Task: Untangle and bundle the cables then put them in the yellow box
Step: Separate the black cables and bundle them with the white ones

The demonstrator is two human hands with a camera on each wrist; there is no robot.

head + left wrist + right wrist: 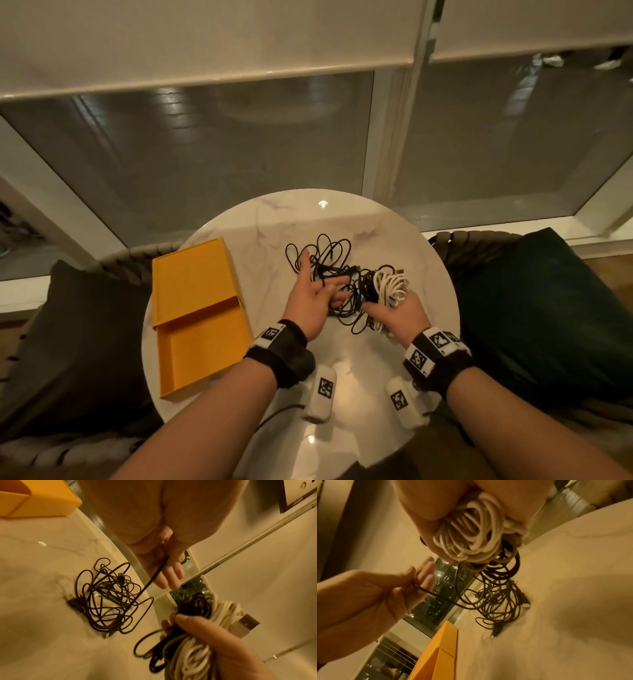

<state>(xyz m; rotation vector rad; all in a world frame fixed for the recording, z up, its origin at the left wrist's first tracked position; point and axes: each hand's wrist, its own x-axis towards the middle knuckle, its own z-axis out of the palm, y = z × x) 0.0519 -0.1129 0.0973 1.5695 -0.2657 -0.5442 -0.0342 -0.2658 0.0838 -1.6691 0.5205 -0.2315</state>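
Observation:
A tangle of black cables (329,260) lies mid-table on the round marble table (342,212). My left hand (315,294) hovers over it, fingers mostly straight, pinching one black strand (154,577) that runs down into the tangle (106,599). My right hand (400,311) grips a coiled white cable (392,286) together with loops of black cable (193,609), held just above the table. The white coil (471,538) fills the right palm. The flat yellow box (195,308) sits at the table's left, its near half open and nothing in it.
Dark cushions lie on the seats to the left (78,335) and right (541,308) of the table. A window with lowered blinds (205,41) stands behind. The near part of the tabletop (356,383) is bare between my wrists.

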